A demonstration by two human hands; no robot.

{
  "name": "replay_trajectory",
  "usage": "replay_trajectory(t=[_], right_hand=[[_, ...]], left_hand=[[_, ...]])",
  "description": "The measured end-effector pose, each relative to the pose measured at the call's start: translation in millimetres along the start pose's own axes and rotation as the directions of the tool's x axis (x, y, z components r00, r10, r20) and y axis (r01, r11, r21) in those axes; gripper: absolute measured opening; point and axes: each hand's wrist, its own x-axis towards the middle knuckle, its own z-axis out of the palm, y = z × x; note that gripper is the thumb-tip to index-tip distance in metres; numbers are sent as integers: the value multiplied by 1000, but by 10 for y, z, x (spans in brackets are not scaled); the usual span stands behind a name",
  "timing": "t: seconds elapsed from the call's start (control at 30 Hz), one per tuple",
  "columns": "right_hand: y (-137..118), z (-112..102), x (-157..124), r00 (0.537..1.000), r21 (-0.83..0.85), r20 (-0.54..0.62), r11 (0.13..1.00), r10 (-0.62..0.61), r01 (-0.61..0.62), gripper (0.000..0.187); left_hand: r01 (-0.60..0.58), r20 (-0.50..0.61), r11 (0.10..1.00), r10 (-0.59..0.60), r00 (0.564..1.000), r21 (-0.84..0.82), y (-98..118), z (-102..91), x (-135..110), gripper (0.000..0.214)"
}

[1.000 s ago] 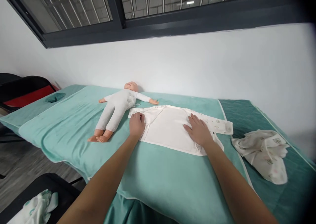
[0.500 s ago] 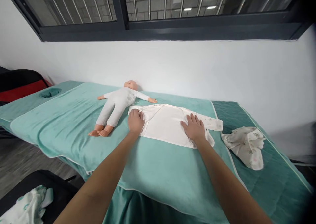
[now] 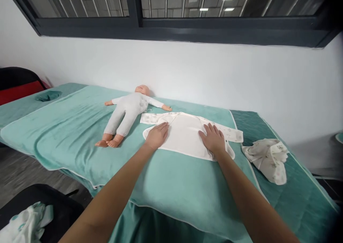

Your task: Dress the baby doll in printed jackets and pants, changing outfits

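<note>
White garment point(image 3: 184, 135) (partly beneath left hand point(image 3: 157, 135))

Bare forearms point(image 3: 118, 189), bare fingers point(image 3: 162, 128)

Before you on the bed point(image 3: 300, 203) lies a shirt point(image 3: 184, 135), with a doll point(image 3: 128, 109) to its left and a bundled garment point(image 3: 269, 159) to its right; behind them stands the wall point(image 3: 203, 71), below a window point(image 3: 193, 30), while a chair point(image 3: 63, 207) at your near left bears a crumpled cloth point(image 3: 26, 223)
</note>
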Motion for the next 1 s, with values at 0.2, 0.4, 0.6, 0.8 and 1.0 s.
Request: replay_trajectory(t=[0.2,0.4,0.6,0.8,1.0], right_hand=[[7,9,4,1000,0,-6,1000,-3,3,64],[3,-16,-2,1000,23,-7,1000,3,-2,63],[-21,-73,-16,1000,4,11,1000,5,-5,63],[-26,-84,-21,1000,36,26,999,17,-18,63],[-9,-47,-24,1000,46,-7,999,6,-5,62]], left_hand=[[238,109,971,-237,965,3,-17,-8,104,48],[318,188,942,-334,924,109,3,17,124,55],[319,257,933,-353,900,166,69,-51,35,60],[318,293,935,-351,889,153,194,-160,-163,60],[313,257,946,-325,910,85,259,-204,-314,57]])
